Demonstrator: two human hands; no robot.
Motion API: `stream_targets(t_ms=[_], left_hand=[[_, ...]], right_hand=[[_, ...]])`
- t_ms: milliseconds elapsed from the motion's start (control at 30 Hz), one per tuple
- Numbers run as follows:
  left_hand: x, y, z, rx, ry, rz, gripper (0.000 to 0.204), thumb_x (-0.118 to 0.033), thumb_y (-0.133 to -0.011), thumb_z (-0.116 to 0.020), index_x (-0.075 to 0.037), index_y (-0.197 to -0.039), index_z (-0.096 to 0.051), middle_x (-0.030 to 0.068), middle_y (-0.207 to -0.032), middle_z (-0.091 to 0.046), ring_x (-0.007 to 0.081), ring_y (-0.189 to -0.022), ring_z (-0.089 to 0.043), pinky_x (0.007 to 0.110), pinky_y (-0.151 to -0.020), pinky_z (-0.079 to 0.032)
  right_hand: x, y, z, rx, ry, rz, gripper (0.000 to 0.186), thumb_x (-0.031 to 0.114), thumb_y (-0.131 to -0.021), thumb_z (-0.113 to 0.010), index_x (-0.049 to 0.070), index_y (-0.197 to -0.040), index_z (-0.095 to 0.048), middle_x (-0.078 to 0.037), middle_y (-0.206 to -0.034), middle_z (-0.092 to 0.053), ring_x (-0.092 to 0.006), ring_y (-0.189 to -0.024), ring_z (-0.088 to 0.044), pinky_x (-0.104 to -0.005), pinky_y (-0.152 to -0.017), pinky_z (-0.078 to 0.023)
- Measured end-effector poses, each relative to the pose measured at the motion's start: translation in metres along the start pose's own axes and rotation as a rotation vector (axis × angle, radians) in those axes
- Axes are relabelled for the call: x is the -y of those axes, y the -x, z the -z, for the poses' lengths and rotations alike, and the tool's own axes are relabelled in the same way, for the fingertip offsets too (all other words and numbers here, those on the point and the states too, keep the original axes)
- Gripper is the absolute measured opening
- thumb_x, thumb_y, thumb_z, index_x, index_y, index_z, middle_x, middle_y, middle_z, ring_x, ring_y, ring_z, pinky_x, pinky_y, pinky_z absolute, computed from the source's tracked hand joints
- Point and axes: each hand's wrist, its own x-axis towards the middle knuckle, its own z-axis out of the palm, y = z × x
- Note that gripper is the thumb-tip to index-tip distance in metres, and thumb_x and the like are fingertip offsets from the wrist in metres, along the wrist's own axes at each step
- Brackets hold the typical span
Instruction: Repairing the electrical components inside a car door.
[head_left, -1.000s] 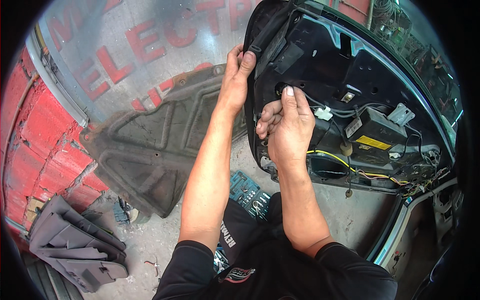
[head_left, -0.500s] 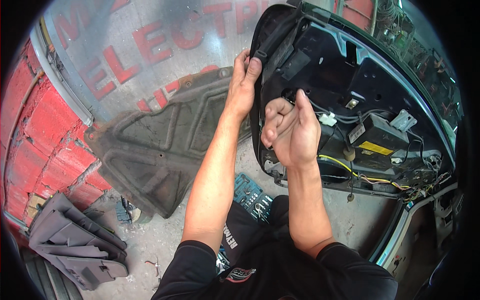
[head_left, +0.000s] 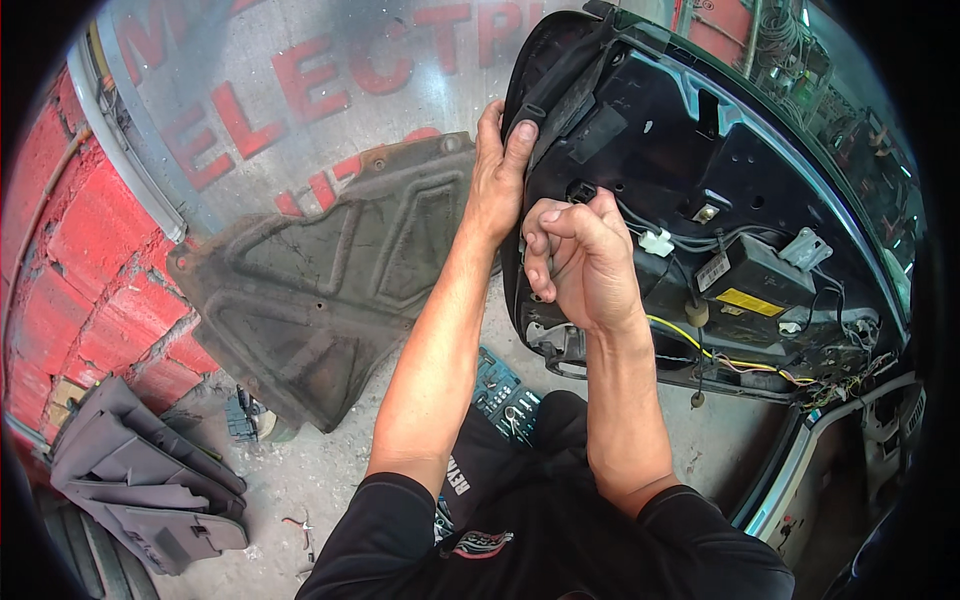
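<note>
A black car door frame (head_left: pixel 740 160), stripped of its trim, stands open in front of me with wiring and a black box with a yellow label (head_left: pixel 752 285) exposed. My left hand (head_left: pixel 497 175) grips the door's rear edge near the top, thumb over a black rubber seal strip. My right hand (head_left: pixel 580 255) is curled into a fist against the inner panel, fingers closed on something small and dark by a hole; what it holds is hidden. Yellow and white wires (head_left: pixel 700 350) run below it.
A large dark plastic underbody shield (head_left: pixel 330 290) leans on a metal shutter with red lettering. A red brick wall (head_left: pixel 70 290) is at left, grey trim panels (head_left: pixel 140 480) lie on the concrete floor, and a socket set (head_left: pixel 505 390) sits by my knees.
My right hand has closed from spread fingers into a fist against the panel. My left hand has stayed on the door edge. The view has shifted slightly closer to the door.
</note>
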Motion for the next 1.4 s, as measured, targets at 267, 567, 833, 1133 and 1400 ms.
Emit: stream_targets(t_ms=[267,567,833,1133,1400], left_hand=[[-0.019,0.007,0.029,0.269,0.256,0.114,0.126,-0.075,-0.090,-0.072,0.000,-0.171,-0.011,0.0314,-0.167,-0.033,0.0407,-0.161,-0.026,0.048,-0.132,-0.021],[-0.031,0.007,0.040,0.303,0.202,0.183,0.128,-0.071,-0.089,-0.076,0.001,-0.171,-0.010,0.0361,-0.171,-0.025,0.0437,-0.164,-0.018,0.049,-0.133,-0.019],[-0.003,0.010,0.060,0.356,0.181,-0.034,0.130,-0.068,-0.086,-0.081,0.005,-0.171,-0.014,0.0309,-0.174,-0.024,0.0362,-0.166,-0.018,0.046,-0.133,-0.017],[-0.027,0.013,0.041,0.144,0.085,0.097,0.107,-0.054,-0.095,-0.076,0.000,-0.170,-0.023,0.0272,-0.172,-0.033,0.0361,-0.164,-0.026,0.045,-0.132,-0.023],[-0.019,0.003,0.049,0.257,0.080,0.031,0.112,-0.054,-0.095,-0.076,0.002,-0.170,-0.013,0.0277,-0.174,-0.021,0.0392,-0.165,-0.017,0.047,-0.134,-0.015]], right_hand=[[0.002,0.005,-0.012,-0.080,-0.028,-0.053,0.022,0.008,-0.095,-0.062,-0.004,-0.076,-0.059,-0.012,-0.074,-0.062,-0.0170,-0.048,-0.060,-0.0256,-0.037,-0.039],[0.003,0.005,-0.013,-0.015,-0.003,-0.051,0.022,0.008,-0.097,-0.065,-0.004,-0.078,-0.062,-0.008,-0.072,-0.061,-0.0128,-0.046,-0.054,-0.0236,-0.038,-0.037],[0.000,0.004,-0.014,-0.009,0.040,-0.079,0.021,0.011,-0.099,-0.065,-0.002,-0.082,-0.063,-0.008,-0.074,-0.063,-0.0165,-0.049,-0.061,-0.0270,-0.040,-0.042],[-0.002,0.005,-0.016,-0.074,-0.009,-0.087,0.021,0.009,-0.097,-0.065,-0.004,-0.080,-0.064,-0.012,-0.071,-0.065,-0.0201,-0.047,-0.062,-0.0295,-0.038,-0.044],[-0.005,0.001,-0.024,-0.096,0.028,-0.063,0.028,0.006,-0.096,-0.067,0.000,-0.070,-0.060,-0.005,-0.062,-0.058,-0.0130,-0.038,-0.050,-0.0253,-0.035,-0.036]])
